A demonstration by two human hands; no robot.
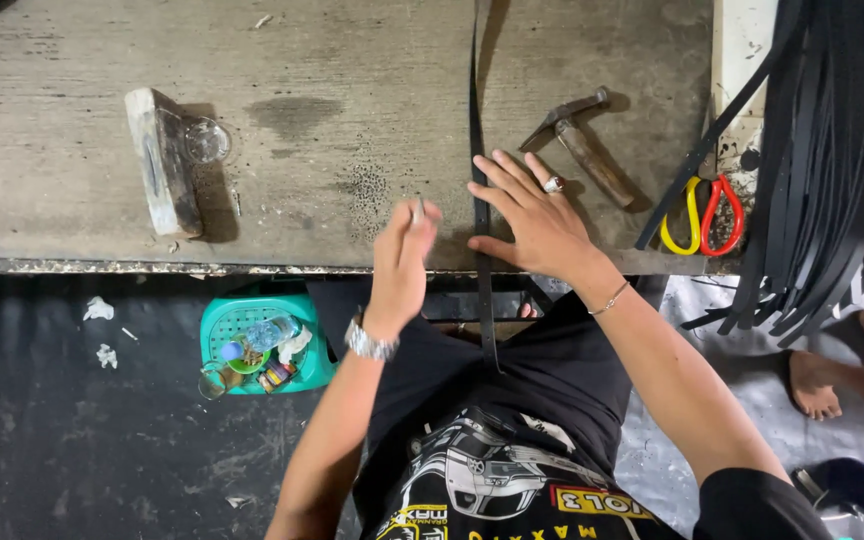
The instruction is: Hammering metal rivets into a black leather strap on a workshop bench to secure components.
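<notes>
The right hand (537, 215) lies flat, fingers spread, pinning the long narrow black strap (478, 150) to the worn grey surface (352, 60) – the left hand (402, 255) pinches, it seems, a small thin tool (419, 209) just beside.

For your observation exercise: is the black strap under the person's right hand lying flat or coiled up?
Flat. The black strap runs straight across the workbench and over its edge, pressed by the spread right hand.

Counted on the workbench (72, 60): one hammer (582, 140), one pair of scissors (704, 212), one wooden block (162, 160), one small glass (206, 140), one black strap (478, 180). Below stood one green basket (214, 322). Two hands were visible: left hand (402, 262), right hand (537, 215).
</notes>
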